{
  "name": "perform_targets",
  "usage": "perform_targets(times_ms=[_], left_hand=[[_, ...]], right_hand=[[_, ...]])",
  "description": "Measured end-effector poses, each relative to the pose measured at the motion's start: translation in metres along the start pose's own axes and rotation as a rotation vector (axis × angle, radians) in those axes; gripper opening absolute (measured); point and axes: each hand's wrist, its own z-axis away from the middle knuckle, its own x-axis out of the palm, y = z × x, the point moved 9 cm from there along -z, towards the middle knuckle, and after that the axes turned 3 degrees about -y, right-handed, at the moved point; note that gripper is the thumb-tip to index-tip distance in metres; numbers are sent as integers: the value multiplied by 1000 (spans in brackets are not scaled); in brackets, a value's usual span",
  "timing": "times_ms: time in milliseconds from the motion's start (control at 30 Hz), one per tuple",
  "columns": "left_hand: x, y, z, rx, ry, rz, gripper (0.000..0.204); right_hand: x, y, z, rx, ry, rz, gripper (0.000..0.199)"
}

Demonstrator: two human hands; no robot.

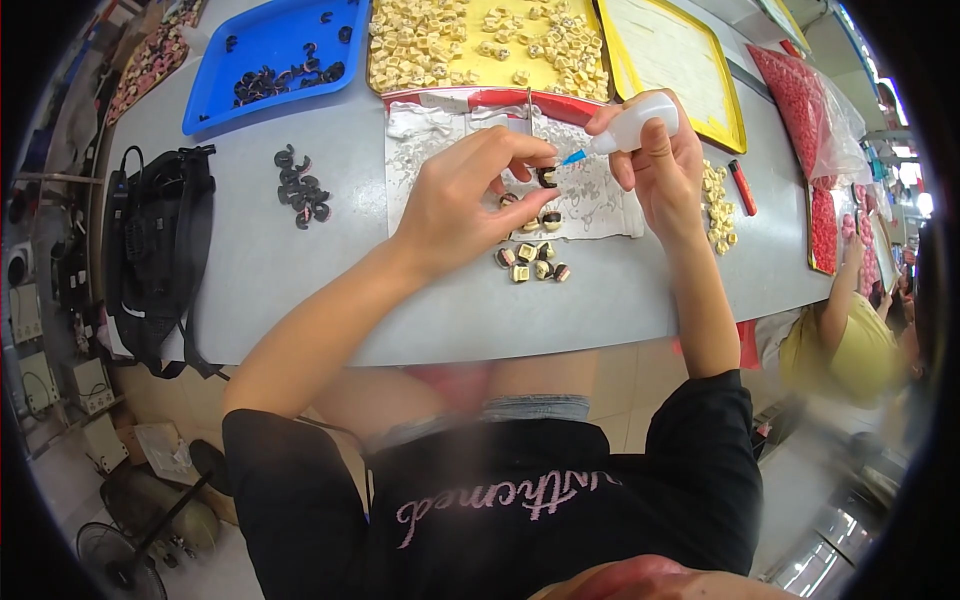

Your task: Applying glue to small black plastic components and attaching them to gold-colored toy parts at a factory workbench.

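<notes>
My left hand [450, 195] pinches a small curved black piece [547, 179] between thumb and fingertips, above a white, stained sheet [425, 150]. My right hand [668, 175] is closed around a translucent white squeeze bottle [638, 122], tilted so its blue nozzle [573, 157] points left, close to the left fingertips. Whether the nozzle touches the piece I cannot tell. Below the hands, several small black-and-cream pieces [528, 262] lie partly on the sheet and partly on the grey table. Loose black pieces [302, 187] sit to the left, and cream pieces [718, 208] to the right.
At the back stand a blue tray [212, 90] with black pieces, a yellow tray [477, 45] of cream pieces and a yellow-rimmed tray [738, 130]. A black bag [160, 250] lies left. On the right are a red stick-like object [742, 187], a plastic bag of red pieces [800, 90] and another person [840, 345].
</notes>
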Motion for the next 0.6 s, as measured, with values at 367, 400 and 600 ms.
perform_targets(times_ms=[367, 400, 600], left_hand=[[-8, 2, -2, 48, 31, -3, 32], [-10, 3, -3, 48, 44, -10, 32], [-10, 3, -2, 4, 58, -91, 35]], right_hand=[[-4, -1, -4, -17, 20, 0, 36], [-5, -3, -4, -20, 32, -2, 36], [-36, 6, -2, -25, 169, -107, 38]])
